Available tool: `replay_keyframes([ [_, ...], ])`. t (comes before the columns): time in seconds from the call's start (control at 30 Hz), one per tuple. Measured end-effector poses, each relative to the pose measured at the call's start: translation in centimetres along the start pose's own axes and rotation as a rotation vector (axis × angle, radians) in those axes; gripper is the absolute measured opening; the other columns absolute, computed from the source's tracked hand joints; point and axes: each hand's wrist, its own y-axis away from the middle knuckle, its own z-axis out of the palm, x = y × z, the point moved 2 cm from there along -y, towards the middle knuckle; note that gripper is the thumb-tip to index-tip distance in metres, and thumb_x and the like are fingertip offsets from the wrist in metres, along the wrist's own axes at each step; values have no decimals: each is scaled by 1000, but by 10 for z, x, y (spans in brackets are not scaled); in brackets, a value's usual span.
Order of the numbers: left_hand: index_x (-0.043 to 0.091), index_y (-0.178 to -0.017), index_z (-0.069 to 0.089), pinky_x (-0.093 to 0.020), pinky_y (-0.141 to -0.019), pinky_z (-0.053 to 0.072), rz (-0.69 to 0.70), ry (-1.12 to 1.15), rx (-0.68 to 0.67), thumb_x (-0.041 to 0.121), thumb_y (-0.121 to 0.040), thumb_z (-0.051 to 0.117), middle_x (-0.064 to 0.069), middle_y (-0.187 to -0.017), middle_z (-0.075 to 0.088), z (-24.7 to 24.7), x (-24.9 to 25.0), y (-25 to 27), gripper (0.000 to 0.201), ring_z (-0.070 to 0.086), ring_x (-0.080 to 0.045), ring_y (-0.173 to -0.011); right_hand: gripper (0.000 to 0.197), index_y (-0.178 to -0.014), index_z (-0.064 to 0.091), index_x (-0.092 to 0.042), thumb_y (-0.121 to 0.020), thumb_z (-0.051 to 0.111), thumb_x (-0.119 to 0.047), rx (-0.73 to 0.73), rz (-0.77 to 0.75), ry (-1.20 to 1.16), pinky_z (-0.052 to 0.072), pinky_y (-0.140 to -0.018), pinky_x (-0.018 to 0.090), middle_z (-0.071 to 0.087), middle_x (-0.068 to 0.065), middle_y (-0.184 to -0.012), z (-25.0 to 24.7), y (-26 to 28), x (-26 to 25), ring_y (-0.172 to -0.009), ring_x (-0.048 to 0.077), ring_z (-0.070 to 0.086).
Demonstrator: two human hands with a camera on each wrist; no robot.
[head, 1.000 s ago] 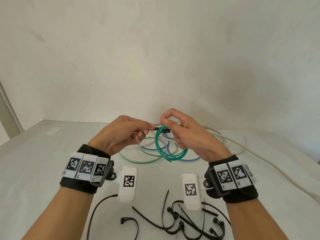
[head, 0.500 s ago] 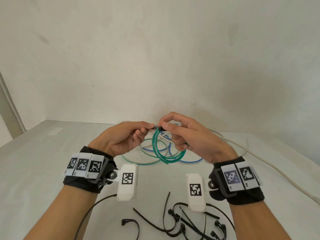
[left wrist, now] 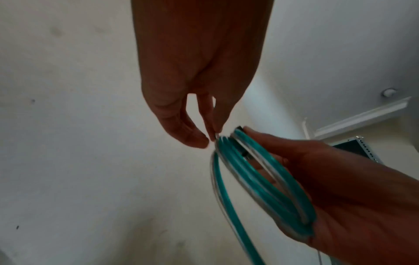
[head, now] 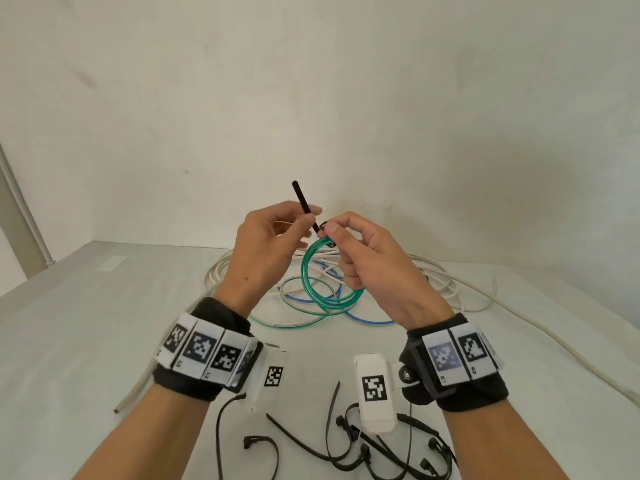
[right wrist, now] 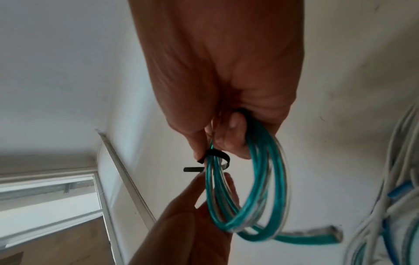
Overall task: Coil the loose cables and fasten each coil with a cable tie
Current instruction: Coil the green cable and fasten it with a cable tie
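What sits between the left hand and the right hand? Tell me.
In the head view, a black cable tie bridges them: the left hand pinches its tail, the right hand holds its head against the green coil.

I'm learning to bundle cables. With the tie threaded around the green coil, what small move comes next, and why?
Probably pull the black cable tie's tail further with the left hand while the right hand pinches its head: the tie loops loosely around the green coil.

one green coil (head: 329, 282), two hands, several loose black ties (head: 349, 452), a tangle of white cables (head: 440, 282).
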Motion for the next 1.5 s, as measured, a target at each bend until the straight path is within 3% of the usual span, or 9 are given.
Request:
replay_keyframes([
  [0.1, 20, -109, 79, -41, -88, 61, 101, -42, 51, 11, -95, 70, -4, -97, 78, 0, -3, -1, 19, 76, -22, -89, 25, -109, 65, -2, -108, 55, -26, -5, -1, -90, 26, -46, 20, 24, -3, -63, 1, 0, -1, -53, 12, 20],
  [0.23, 29, -116, 79, -29, -83, 59, 160, -206, -12, 9, -95, 69, 5, -97, 79, 5, -1, 3, 31, 75, -7, -87, 20, -103, 68, -10, -107, 56, -26, 43, -26, -124, 25, -45, 20, 22, 0, -65, -1, 1, -2, -53, 12, 19],
  [0.37, 49, -106, 74, -42, -84, 60, 158, -247, -95, 6, -96, 67, 3, -94, 78, 4, -1, 3, 44, 75, -11, -83, 20, -100, 71, -14, -107, 58, -28, 84, -48, -128, 23, -46, 21, 21, 2, -66, -2, 0, -1, -53, 13, 19],
  [0.5, 50, -100, 73, -45, -85, 59, 119, -278, -122, 5, -95, 67, 6, -91, 78, 2, 0, 3, 46, 76, -9, -79, 25, -105, 71, -9, -106, 58, -30, 88, -47, -131, 22, -47, 23, 18, 5, -69, -3, -1, 0, -55, 14, 17],
  [0.73, 24, -113, 80, -45, -86, 60, 87, -288, -116, 7, -95, 69, 5, -95, 79, 1, -9, 0, 27, 77, -11, -83, 21, -101, 72, -13, -106, 58, -28, 89, -2, -128, 24, -45, 21, 21, 0, -65, -3, -1, 3, -53, 13, 18],
  [0.93, 18, -116, 79, -43, -84, 61, 137, -294, -108, 1, -95, 65, 1, -90, 76, 3, -6, -1, 30, 75, -13, -78, 20, -90, 70, -16, -105, 60, -26, 81, 37, -129, 22, -44, 21, 23, -2, -63, -3, 0, -1, -51, 12, 19],
  [1.2, 15, -119, 78, -33, -83, 61, 231, -282, -131, 3, -99, 66, 0, -92, 74, 4, -3, -1, 26, 73, -13, -84, 21, -93, 69, -11, -105, 60, -26, 44, 31, -156, 18, -44, 22, 20, 0, -65, -3, 1, -3, -54, 13, 16],
  [1.4, 18, -117, 79, -42, -77, 57, 236, -315, -124, 10, -98, 69, 1, -88, 75, 3, -3, 0, 23, 70, -15, -78, 18, -106, 68, -7, -106, 58, -21, 31, 18, -137, 22, -43, 20, 22, -3, -63, 0, 0, -2, -52, 11, 18],
  [1.5, 18, -117, 79, -45, -78, 57, 223, -305, -125, 9, -98, 68, 1, -87, 75, 2, -3, 0, 23, 70, -19, -80, 10, -113, 60, -15, -104, 62, -19, 68, -13, -114, 22, -45, 24, 28, -4, -60, -1, 1, -3, -50, 12, 23],
])
